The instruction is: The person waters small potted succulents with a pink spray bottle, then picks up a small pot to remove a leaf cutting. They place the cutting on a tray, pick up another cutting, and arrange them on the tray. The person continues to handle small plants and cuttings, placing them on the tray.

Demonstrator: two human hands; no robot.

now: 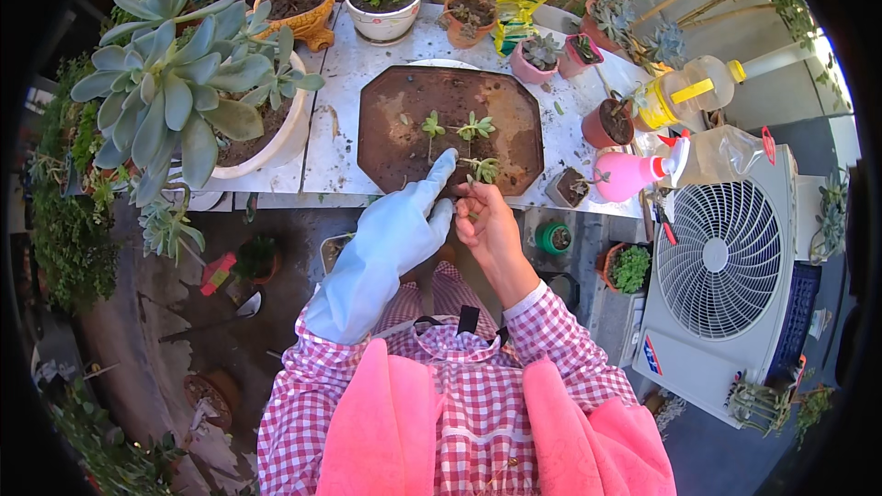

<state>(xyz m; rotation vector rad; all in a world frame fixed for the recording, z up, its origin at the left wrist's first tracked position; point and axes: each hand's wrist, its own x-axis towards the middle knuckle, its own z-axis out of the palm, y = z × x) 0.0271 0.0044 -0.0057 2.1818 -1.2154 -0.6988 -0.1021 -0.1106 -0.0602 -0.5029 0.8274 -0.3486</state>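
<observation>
My left hand (pixel 386 241) wears a pale blue glove, its index finger stretched forward to the near side of a small square pot (pixel 444 146). Whether it grips the pot is hidden. Succulent cuttings with rosettes (pixel 477 127) spread from the pot over a brown eight-sided tray (pixel 386 103) strewn with soil. Just right of the glove, my bare right hand (pixel 489 227) has its fingers curled together beneath a drooping rosette (pixel 485 169). A small green plant piece (pixel 472 217) shows between those fingers.
A large succulent (pixel 172 83) in a white pot leans in from the left. Small pots, a pink spray bottle (pixel 623 176) and a yellow-capped plastic bottle (pixel 689 93) stand on the right of the table. An air-conditioner unit (pixel 716 275) is beyond, with red-handled cutters (pixel 666 224) beside it.
</observation>
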